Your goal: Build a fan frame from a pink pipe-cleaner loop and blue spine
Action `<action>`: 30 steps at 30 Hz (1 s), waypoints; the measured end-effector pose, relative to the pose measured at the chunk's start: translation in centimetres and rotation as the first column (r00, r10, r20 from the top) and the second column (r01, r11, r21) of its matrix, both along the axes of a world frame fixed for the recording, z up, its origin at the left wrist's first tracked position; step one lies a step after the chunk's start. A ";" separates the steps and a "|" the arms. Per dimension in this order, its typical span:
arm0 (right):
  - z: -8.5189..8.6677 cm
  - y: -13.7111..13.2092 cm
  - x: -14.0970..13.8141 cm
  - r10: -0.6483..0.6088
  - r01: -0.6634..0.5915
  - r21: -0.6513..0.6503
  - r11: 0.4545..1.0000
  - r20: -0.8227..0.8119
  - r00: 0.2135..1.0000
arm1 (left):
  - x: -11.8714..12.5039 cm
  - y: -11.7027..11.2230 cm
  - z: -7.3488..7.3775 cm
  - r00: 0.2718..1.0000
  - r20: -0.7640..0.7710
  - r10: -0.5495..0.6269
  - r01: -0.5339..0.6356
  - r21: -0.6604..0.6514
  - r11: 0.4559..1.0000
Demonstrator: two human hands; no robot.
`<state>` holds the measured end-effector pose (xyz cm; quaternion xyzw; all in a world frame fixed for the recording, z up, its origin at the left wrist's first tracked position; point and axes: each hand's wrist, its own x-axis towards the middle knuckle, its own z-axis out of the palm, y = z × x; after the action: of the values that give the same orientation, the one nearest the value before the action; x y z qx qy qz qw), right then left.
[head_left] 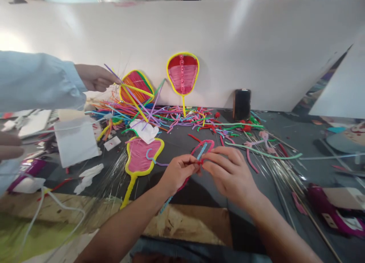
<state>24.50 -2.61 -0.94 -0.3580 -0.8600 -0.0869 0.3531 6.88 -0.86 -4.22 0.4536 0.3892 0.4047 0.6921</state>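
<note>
In the middle of the head view, my left hand (pixel 182 171) pinches a dark pink pipe cleaner (pixel 205 142) bent into a loop. My right hand (pixel 232 171) closes on the same pipe cleaner from the other side, its fingertips close to the left ones. A light blue pipe cleaner (pixel 202 151) runs inside the loop, and a blue end shows below my left hand. A small red bit sits between my fingertips; the fingers partly hide it. Left of my hands lies a pink fan (pixel 142 156) with a yellow rim and handle, a curled blue-purple pipe cleaner (pixel 155 160) across it.
A co-worker's hand (pixel 98 77) holds several purple, yellow and green pipe cleaners at left. Another fan (pixel 182 75) leans on the white board, near a phone (pixel 242 104). Loose pipe cleaners (pixel 171 116) pile along the back. Purple glue guns (pixel 332 211) lie at both sides.
</note>
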 end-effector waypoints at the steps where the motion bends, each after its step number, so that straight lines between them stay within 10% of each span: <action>1: 0.5 0.2 -0.1 -0.004 0.004 -0.034 0.999 0.010 1.000 | 0.0 -0.1 -0.1 0.999 -0.042 -0.012 0.014 0.042 0.999; 12: 3.2 3.2 -1.2 -0.009 0.100 -0.344 0.934 0.257 0.966 | 0.4 -1.3 1.0 0.954 -0.300 0.024 0.073 0.306 0.949; 18: 3.0 1.8 0.5 -0.143 0.087 -0.371 0.924 -0.125 0.982 | -0.1 -0.7 1.0 0.998 -0.068 0.001 0.004 0.072 0.997; 24: -1.6 0.7 0.5 -0.241 -0.387 -0.798 0.462 -0.533 0.811 | -0.4 -0.6 1.0 0.994 0.079 -0.076 0.083 -0.098 0.992; 30: -4.1 1.0 -1.6 -0.449 -0.800 -0.562 0.210 -0.782 0.431 | -0.3 -1.0 1.2 0.927 0.210 -0.309 0.351 -0.204 0.914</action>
<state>22.91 -1.65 -5.02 -0.3409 -0.4298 0.7100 0.4415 6.53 -1.84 -3.04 0.3898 0.2904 0.2701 0.8311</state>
